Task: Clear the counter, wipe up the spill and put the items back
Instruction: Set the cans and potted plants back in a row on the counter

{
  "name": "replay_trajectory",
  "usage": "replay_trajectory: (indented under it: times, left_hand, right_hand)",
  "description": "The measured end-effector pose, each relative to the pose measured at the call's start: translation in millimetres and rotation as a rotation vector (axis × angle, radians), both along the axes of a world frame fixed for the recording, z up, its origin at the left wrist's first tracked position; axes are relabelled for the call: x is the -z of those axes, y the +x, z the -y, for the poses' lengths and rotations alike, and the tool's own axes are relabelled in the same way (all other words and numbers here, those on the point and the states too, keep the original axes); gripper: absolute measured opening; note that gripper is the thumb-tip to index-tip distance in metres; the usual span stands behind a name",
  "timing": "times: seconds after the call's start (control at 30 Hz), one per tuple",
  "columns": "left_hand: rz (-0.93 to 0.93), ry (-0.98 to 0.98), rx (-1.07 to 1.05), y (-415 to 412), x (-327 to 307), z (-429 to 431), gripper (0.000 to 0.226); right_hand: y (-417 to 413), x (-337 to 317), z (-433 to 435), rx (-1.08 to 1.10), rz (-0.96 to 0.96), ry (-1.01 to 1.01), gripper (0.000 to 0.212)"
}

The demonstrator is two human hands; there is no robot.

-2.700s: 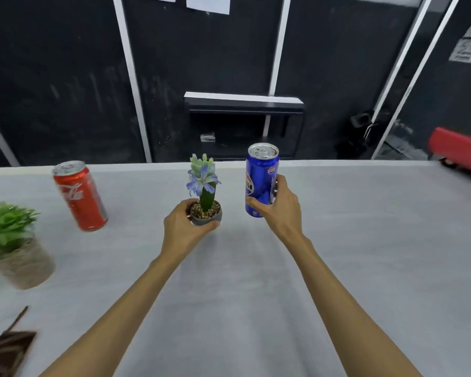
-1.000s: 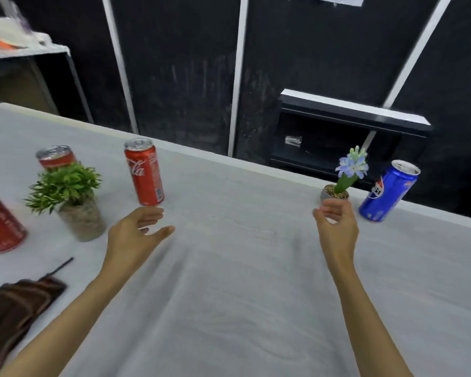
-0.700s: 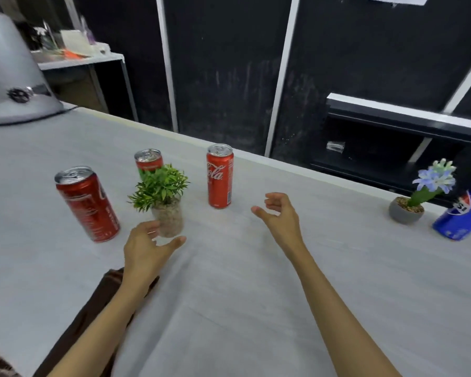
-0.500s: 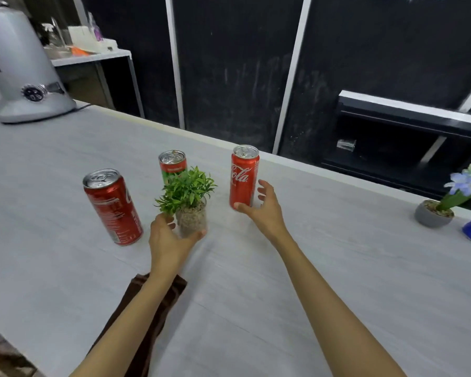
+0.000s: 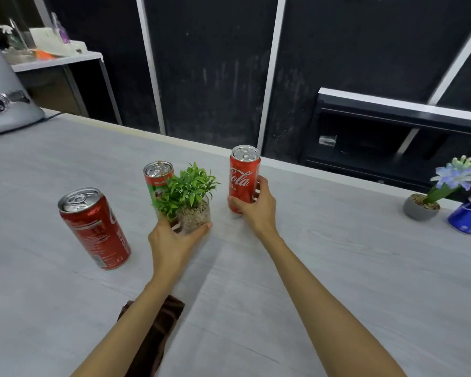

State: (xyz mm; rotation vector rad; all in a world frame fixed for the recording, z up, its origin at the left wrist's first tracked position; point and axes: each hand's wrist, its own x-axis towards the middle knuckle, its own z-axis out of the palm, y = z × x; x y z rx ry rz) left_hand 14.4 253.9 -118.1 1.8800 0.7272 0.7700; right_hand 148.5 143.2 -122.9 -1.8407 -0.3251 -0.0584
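My left hand (image 5: 172,240) wraps the base of a small green plant in a glass pot (image 5: 192,205) at the counter's middle. My right hand (image 5: 256,205) grips a slim red Coca-Cola can (image 5: 244,175) just right of the plant. A red-and-green can (image 5: 157,176) stands behind the plant, partly hidden by its leaves. A wider red can (image 5: 95,227) stands to the left. Far right sit a flower pot with a blue bloom (image 5: 430,197) and a blue Pepsi can (image 5: 469,216). A brown cloth (image 5: 155,336) lies under my left forearm.
The grey counter (image 5: 337,268) runs to a pale far edge (image 5: 201,144). A grey machine (image 5: 3,104) stands at the far left corner. Behind are a black wall and a low black shelf (image 5: 392,131).
Both hands left the flower pot and blue can, swung left with the view, and closed on the green plant pot and the slim red can.
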Motion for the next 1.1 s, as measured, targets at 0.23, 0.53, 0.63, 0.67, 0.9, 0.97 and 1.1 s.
replay_trajectory:
  times: [0.23,0.53,0.63,0.67,0.9,0.97,1.1]
  left_hand:
    - [0.052,-0.017,0.14,66,-28,40,0.067]
    - [0.062,-0.061,0.293,164,-27,121,0.063]
    - [0.051,-0.067,0.317,193,-20,140,0.064]
    - [0.047,-0.067,0.322,202,-18,144,0.064]
    - [0.024,-0.05,0.349,242,-1,160,0.065]
    - [0.022,-0.058,0.364,247,3,162,0.067]
    - [0.0,-0.063,0.375,251,14,163,0.066]
  right_hand:
    - [36,-33,73,0.109,0.037,0.002,0.072]
    - [90,-30,183,0.305,-0.01,-0.055,0.074]
    - [108,-21,202,0.324,-0.02,-0.094,0.074]
    - [114,-18,206,0.328,-0.022,-0.106,0.075]
    - [139,4,219,0.353,-0.04,-0.127,0.075]
    - [141,8,220,0.352,-0.054,-0.105,0.076]
    - [142,9,221,0.331,-0.083,-0.057,0.076]
